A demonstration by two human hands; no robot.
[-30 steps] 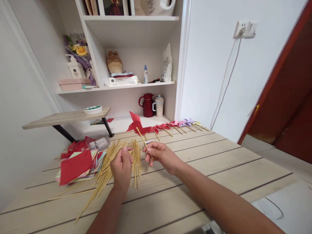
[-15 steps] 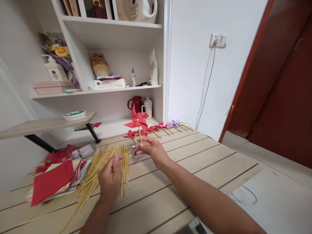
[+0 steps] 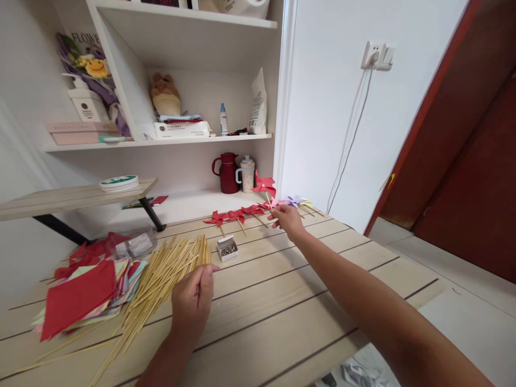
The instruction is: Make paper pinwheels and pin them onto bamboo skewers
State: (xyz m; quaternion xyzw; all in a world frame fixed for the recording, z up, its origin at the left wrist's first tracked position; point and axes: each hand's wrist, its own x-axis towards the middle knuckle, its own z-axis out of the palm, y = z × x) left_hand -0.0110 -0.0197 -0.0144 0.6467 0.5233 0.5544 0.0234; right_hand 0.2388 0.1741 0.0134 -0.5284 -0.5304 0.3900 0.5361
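Observation:
My right hand point(image 3: 288, 220) pinches the thin stick of a red paper pinwheel point(image 3: 264, 185), which stands up above the far edge of the table. Below and beside it lies a row of finished pinwheels: several red ones point(image 3: 236, 216), a purple one point(image 3: 294, 200) and a pale yellow one point(image 3: 307, 204). My left hand point(image 3: 192, 298) is curled closed over the table; whatever its fingers may hold is hidden. Close to that hand are a loose heap of thin wooden sticks point(image 3: 167, 274) and a small open box point(image 3: 228, 255) of metal pins.
On the left lie stacked coloured paper sheets point(image 3: 78, 298) and a clear plastic container point(image 3: 139, 244). A small raised wooden stand point(image 3: 76, 199) is behind them. A dark red jug point(image 3: 229, 174) and a light cup point(image 3: 246, 176) stand at the back under the shelf point(image 3: 169, 142).
My right hand has carried the red pinwheel rightward, from above the pin box to the row of pinwheels. My left hand, still closed, sits slightly lower and farther right in view.

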